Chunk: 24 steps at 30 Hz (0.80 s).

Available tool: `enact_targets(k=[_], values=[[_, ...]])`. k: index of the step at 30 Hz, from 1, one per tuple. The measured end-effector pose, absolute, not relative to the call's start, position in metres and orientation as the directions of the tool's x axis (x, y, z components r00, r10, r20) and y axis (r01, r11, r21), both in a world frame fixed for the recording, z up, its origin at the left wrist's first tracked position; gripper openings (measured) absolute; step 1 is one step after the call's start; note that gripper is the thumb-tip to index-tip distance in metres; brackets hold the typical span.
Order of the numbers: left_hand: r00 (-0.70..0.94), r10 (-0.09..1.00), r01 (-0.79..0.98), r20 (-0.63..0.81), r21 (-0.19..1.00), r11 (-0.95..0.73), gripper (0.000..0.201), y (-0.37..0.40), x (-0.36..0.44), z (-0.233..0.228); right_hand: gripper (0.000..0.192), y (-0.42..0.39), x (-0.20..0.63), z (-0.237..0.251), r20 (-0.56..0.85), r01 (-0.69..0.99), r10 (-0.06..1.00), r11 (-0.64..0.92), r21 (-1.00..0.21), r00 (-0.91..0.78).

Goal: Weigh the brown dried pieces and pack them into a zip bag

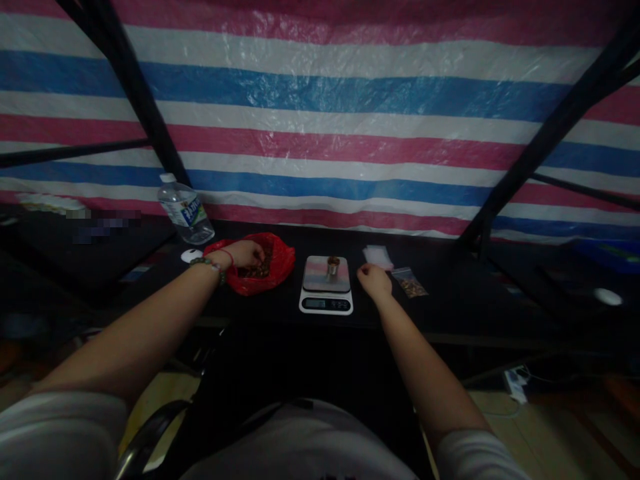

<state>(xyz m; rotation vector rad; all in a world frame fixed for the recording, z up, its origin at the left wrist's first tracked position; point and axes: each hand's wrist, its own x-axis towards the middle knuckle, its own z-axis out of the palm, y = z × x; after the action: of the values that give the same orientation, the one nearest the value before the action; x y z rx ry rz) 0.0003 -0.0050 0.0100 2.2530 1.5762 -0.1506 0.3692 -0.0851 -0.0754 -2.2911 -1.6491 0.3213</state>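
My left hand (pixel 246 255) reaches into an open red plastic bag (pixel 280 261) that holds small brown pieces; whether the fingers pinch any I cannot tell. A white digital kitchen scale (pixel 326 287) stands just right of the bag, with a small metal cup (pixel 333 265) on its platform. My right hand (pixel 374 280) rests on the black table right of the scale, fingers curled, nothing visible in it. Close to it lie a small clear zip bag (pixel 410 283) filled with brown pieces and a stack of clear bags (pixel 377 256).
A water bottle (pixel 186 212) leans at the back left, with a small white object (pixel 191 255) beside it. A striped tarp (pixel 330 133) hangs behind the black table (pixel 450 300). Black frame poles (pixel 545 140) slant on both sides. A power strip (pixel 515 383) lies on the floor.
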Motion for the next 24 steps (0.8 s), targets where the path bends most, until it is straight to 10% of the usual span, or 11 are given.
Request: enact_targets(k=[10, 24], values=[[0.629, 0.773, 0.736, -0.081, 0.384, -0.558, 0.03, -0.018, 0.083, 0.017, 0.033, -0.086, 0.368, -0.072, -0.014, 0.887, 0.953, -0.287, -0.363, 0.303], [0.562, 0.826, 0.781, -0.038, 0.352, -0.515, 0.035, -0.031, 0.151, -0.012, 0.033, -0.085, 0.369, -0.073, -0.021, 0.886, 0.955, -0.284, -0.367, 0.297]])
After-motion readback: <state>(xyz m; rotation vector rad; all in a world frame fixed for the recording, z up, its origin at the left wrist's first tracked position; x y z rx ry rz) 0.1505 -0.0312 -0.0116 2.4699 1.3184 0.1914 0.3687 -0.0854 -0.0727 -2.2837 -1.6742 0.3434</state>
